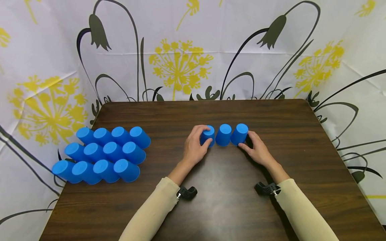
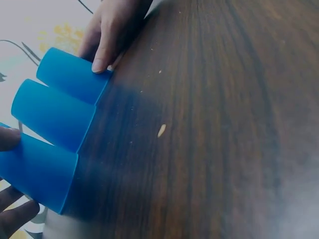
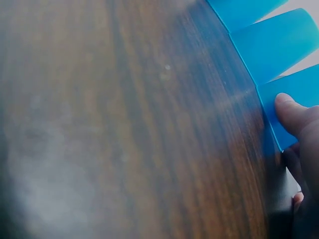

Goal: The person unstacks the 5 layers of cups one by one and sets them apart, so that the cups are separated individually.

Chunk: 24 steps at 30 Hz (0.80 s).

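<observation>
Three blue plastic cups stand upside down in a row, side by side, near the middle of the table. In the head view my left hand [image 1: 195, 146] grips the left cup [image 1: 208, 134], thumb at the front and fingers over the far side. Between the hands is the middle cup [image 1: 223, 135], touched by neither. My right hand [image 1: 258, 149] holds the right cup [image 1: 240, 134], its thumb [image 3: 289, 110] pressed low on the near side and the other fingers around the right side. All three rims rest on the tabletop, nearly in line in the left wrist view.
At the left of the brown wooden table [image 1: 169, 201], several more upside-down blue cups [image 1: 113, 152] stand packed in three rows. A patterned cloth [image 1: 187, 30] hangs behind the table's far edge. One small pale fleck [image 2: 161, 130] lies on the wood.
</observation>
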Motion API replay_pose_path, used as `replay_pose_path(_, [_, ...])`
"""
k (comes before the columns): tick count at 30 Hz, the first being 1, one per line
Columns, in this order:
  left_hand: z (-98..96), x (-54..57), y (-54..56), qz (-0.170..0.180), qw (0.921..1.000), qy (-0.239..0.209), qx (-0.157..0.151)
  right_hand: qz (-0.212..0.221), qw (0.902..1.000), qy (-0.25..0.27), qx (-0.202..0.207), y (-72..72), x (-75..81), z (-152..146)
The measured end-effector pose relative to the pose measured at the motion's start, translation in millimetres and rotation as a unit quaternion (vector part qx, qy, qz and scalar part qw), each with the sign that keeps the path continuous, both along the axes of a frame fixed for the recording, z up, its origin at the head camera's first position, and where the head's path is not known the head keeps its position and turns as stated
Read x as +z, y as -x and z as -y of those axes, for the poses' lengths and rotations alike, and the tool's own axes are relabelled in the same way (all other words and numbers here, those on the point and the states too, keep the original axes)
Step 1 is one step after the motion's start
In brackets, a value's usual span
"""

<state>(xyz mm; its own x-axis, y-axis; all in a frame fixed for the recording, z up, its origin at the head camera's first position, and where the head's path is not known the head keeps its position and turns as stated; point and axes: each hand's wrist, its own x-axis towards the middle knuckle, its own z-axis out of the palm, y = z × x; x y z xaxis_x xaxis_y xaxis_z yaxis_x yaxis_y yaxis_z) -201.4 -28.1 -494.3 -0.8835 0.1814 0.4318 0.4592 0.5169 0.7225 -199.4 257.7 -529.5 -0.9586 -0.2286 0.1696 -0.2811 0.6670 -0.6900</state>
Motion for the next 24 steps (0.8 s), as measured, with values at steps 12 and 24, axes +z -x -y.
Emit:
replay_pose_path(12, [53.9,25.4,-40.7,-0.011,0.9961,0.038,0.079,0.001,1.0000,0.001,0.004,-0.1,0.2,0.6])
replay_pose_path(24, [118.1,17.8,-80.4,-0.002,0.9748,0.067,0.213,-0.005,1.0000,0.002,0.007,0.8,-1.3,-0.2])
